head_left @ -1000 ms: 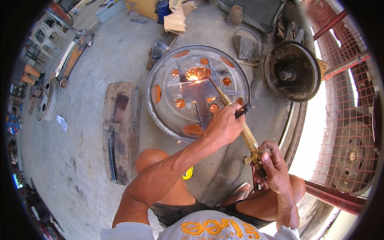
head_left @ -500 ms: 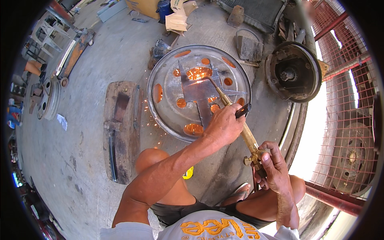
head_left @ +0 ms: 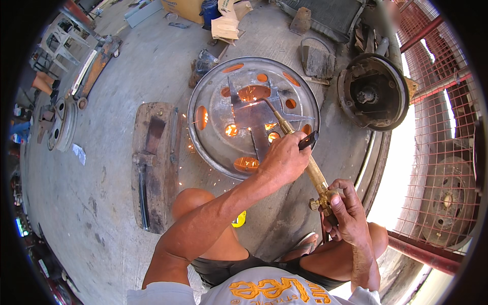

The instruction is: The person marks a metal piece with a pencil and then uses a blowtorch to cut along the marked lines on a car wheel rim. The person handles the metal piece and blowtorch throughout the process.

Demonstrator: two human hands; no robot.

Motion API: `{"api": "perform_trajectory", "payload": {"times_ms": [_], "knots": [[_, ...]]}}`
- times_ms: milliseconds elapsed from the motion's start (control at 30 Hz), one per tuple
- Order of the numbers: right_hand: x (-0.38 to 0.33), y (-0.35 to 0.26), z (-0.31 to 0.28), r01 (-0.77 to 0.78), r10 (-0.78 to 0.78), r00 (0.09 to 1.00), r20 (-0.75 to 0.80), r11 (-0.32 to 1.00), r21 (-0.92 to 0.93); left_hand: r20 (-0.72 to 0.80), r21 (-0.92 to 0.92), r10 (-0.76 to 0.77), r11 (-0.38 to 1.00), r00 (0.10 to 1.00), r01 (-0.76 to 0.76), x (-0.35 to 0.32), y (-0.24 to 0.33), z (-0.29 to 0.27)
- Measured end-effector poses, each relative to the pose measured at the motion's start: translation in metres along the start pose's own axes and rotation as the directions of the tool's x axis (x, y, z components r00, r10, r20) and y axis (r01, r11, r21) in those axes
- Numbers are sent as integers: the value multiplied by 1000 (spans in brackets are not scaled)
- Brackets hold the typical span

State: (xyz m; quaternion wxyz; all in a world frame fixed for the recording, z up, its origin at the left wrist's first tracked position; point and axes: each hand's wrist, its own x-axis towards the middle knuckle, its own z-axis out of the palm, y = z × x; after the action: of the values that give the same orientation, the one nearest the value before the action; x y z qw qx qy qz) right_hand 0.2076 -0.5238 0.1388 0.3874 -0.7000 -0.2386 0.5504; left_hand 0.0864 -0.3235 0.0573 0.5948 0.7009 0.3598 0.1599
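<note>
- The person squats on the concrete floor (head_left: 117, 91), both hands on a long brass cutting torch (head_left: 300, 152) that slants from near the right knee up toward a round steel wheel disc (head_left: 213, 147).
- The left hand (head_left: 284, 160) wraps the torch shaft about halfway along, fingers clamped around it, just over the disc's near rim.
- The right hand (head_left: 345, 208) holds the rear end of the torch at its brass valves, fingers closed on the handle, close above the right knee.
- The torch tip sits on a flat metal piece (head_left: 254, 119) lying in the middle of the disc; a bright glow shows at the tip, and orange light shines through the disc's oval holes.
- Sparks scatter on the floor by the disc's left edge.
- A rusty wooden-looking slab (head_left: 152, 162) lies just left of the disc.
- A brake drum assembly (head_left: 373, 91) rests to the disc's right, beside a red mesh fence (head_left: 447, 137).
</note>
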Motion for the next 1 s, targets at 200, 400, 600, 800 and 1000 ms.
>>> {"api": "perform_trajectory", "payload": {"times_ms": [200,400,600,800,1000], "knots": [[0,-1,0,18,-18,1000,0,1000,0,17,23,-23,999,1000,23,0,2,-2],[0,0,2,41,-41,999,-24,999,17,-4,28,28,999,1000,-28,-1,2,-2],[1,0,4,53,-52,998,-32,999,10,0,9,21,1000,1000,-21,-1,1,-1],[1,2,5,27,-27,999,-41,1000,-9,2,42,8,999,1000,-8,0,-2,-1],[1,4,4,29,-29,999,-25,1000,-1,11,40,8,999,1000,-8,-1,-1,-2]]}}
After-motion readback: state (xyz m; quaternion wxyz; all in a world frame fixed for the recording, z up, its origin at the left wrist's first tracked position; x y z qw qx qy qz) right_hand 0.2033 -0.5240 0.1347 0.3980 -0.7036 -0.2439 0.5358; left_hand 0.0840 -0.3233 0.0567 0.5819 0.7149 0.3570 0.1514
